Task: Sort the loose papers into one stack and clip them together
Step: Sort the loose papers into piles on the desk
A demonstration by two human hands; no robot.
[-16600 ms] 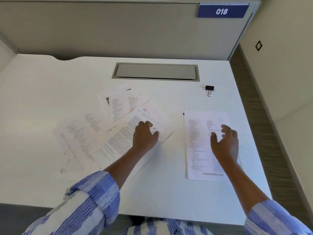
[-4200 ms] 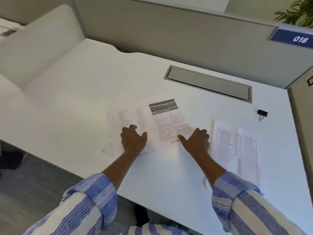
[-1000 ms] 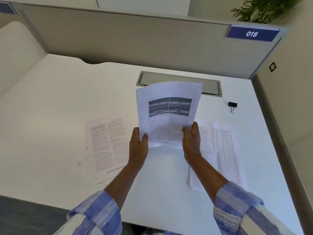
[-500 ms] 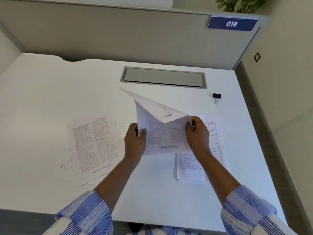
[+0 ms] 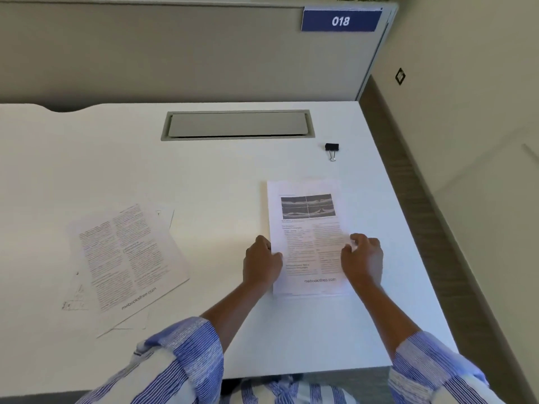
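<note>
A stack of printed papers (image 5: 307, 228) lies flat on the white desk (image 5: 218, 176) at the right, its top sheet showing a dark picture above text. My left hand (image 5: 261, 262) rests on the stack's left edge and my right hand (image 5: 363, 258) on its right edge, fingers on the paper. Left of the stack lie a few loose sheets (image 5: 125, 258), overlapping and turned at an angle, with a diagram sheet partly hidden beneath. A black binder clip (image 5: 332, 150) sits beyond the stack near the desk's right edge.
A grey cable hatch (image 5: 237, 125) is set into the desk near the back. A grey partition (image 5: 175, 51) with a blue "018" sign (image 5: 340, 21) bounds the far side. The desk's right edge drops to the floor beside a wall.
The sheet with the picture, held up in both hands a second ago, now lies flat on top of the right stack. Both hands have come down to its side edges.
</note>
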